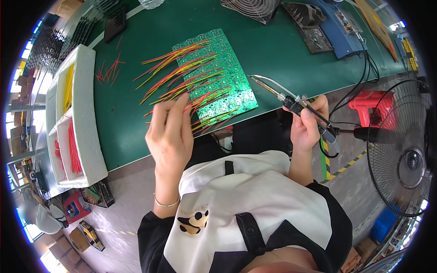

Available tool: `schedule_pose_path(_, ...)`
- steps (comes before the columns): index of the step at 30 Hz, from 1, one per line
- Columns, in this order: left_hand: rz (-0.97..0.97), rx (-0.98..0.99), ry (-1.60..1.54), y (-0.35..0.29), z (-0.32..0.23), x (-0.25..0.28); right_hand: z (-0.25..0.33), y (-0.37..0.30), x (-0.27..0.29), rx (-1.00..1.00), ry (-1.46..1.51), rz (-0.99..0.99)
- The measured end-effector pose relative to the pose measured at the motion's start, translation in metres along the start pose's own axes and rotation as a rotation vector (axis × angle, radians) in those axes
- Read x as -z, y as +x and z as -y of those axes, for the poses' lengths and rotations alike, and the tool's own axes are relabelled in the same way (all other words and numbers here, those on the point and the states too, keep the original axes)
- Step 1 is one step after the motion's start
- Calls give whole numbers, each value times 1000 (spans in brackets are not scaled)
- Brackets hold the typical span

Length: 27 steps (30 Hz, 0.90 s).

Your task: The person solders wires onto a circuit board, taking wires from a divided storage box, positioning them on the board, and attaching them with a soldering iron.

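the green circuit board (236,68) lies at upper centre of the frame, shiny, its left part crossed by red and yellow wires (160,86); the left grip (172,134) is at the lower wires, its fingers covering some, so whether it pinches one cannot be told; the right grip (309,123) is closed around a soldering iron (291,104); the table (123,132) is dark green; the floor (125,204) is grey; a fan (412,166) is cut off at the right rim
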State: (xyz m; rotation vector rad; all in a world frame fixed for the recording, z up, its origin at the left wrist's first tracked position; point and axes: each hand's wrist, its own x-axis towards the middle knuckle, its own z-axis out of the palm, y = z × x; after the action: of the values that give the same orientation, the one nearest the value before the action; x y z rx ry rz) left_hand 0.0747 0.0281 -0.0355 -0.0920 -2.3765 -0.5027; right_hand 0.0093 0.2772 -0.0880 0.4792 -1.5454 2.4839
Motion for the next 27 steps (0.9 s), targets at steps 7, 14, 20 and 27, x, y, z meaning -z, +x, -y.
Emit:
schedule_pose_path(7,61,-52,-4,-12,-29,-11,3,-3,-10,-23,-60,13)
schedule_pose_path(14,9,-53,-22,2,-10,-30,7,5,-18,51,-24,-47)
schedule_pose_path(20,81,29,25,24,-3,-37,5,27,-29,53,9,-68)
schedule_pose_path(27,102,-20,-64,32,11,-30,3,26,-34,-17,-201,-3)
